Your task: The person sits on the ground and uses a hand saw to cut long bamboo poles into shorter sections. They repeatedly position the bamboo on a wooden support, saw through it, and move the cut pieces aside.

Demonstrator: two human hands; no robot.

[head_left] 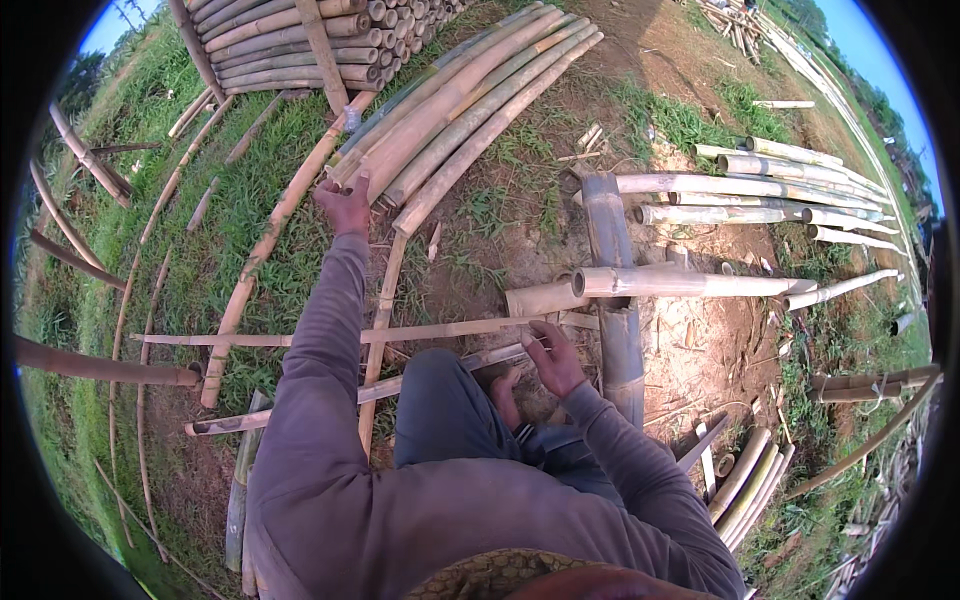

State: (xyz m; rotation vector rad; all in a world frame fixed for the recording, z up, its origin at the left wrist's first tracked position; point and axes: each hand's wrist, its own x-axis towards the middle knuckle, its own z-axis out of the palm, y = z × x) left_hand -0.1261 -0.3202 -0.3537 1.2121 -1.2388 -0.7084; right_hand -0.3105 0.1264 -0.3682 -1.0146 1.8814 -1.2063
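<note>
My left hand (345,205) reaches far forward and rests on the near ends of a bundle of long bamboo poles (470,95) lying on the ground. Whether it grips one of them I cannot tell. Close to my knee (440,400), my right hand (553,357) pinches the end of a thin split bamboo strip (330,336) that runs leftward across the grass. A second flat strip (300,408) lies just below it, passing under my leg. My bare foot (507,395) sits beside the right hand.
A thick grey bamboo post (612,290) lies ahead right, with a pale pole (690,284) across it. More cut poles (760,190) lie at right, a stacked pile (300,40) at top left, short pieces (750,485) at lower right. Curved strips (130,330) lie on the grass at left.
</note>
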